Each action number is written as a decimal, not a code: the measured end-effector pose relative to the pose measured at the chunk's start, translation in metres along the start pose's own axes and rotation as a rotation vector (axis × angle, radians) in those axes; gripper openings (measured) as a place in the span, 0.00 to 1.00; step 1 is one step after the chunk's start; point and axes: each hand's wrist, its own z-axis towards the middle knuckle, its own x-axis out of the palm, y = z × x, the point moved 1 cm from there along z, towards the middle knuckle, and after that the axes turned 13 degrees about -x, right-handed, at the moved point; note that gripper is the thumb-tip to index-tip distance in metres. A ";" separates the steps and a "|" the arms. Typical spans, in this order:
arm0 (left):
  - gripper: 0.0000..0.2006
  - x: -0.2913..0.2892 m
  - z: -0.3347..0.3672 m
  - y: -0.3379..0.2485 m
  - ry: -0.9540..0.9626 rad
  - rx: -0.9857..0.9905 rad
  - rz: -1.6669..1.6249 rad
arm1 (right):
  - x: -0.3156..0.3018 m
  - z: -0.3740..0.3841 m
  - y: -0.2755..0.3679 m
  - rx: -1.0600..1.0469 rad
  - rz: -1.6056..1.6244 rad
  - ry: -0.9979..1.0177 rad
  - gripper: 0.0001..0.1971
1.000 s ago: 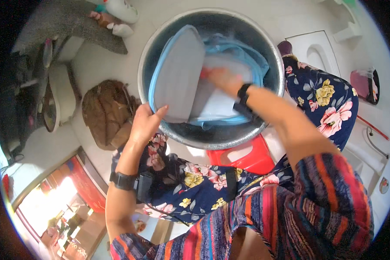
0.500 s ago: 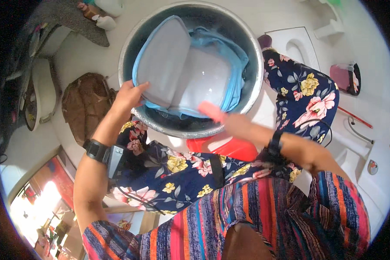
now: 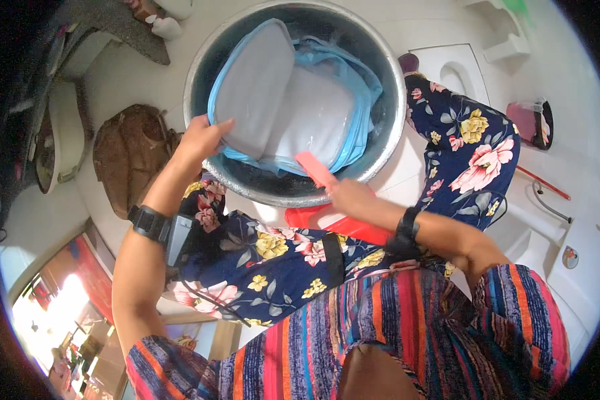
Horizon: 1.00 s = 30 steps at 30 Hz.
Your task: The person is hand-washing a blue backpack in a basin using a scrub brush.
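Observation:
A light blue fabric bag (image 3: 321, 107) with a grey lining lies in a large round metal basin (image 3: 399, 110), its flap raised on the left and wet spots on the lining. My left hand (image 3: 203, 138) is closed on the flap's lower left edge, thumb over the grey side. In my right hand (image 3: 355, 199) is a pink scrubbing brush (image 3: 313, 169), held by its handle at the bag's near edge. The brush's bristles face down and are hidden.
Close in front of me, a red plastic piece (image 3: 363, 229) shows below the basin. Brown cloth (image 3: 132, 157) lies on the floor to the left. A white squat toilet (image 3: 457, 77) is at the far right, and a purple and black container (image 3: 532, 122) stands nearer the right wall.
My right hand and the brush have shifted left and slightly toward me along the bag's near edge. My left hand keeps its grip on the flap, which is slightly farther away and to the right.

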 end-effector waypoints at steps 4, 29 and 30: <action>0.15 -0.004 0.004 0.002 -0.013 0.068 0.050 | -0.038 0.009 -0.115 -0.095 -0.305 -0.093 0.15; 0.13 -0.013 0.023 0.027 0.085 0.051 -0.299 | -0.126 0.094 0.090 -0.258 0.009 -0.582 0.22; 0.13 -0.010 0.020 0.029 0.069 0.051 -0.272 | -0.137 0.122 0.066 -0.174 -0.015 -0.414 0.19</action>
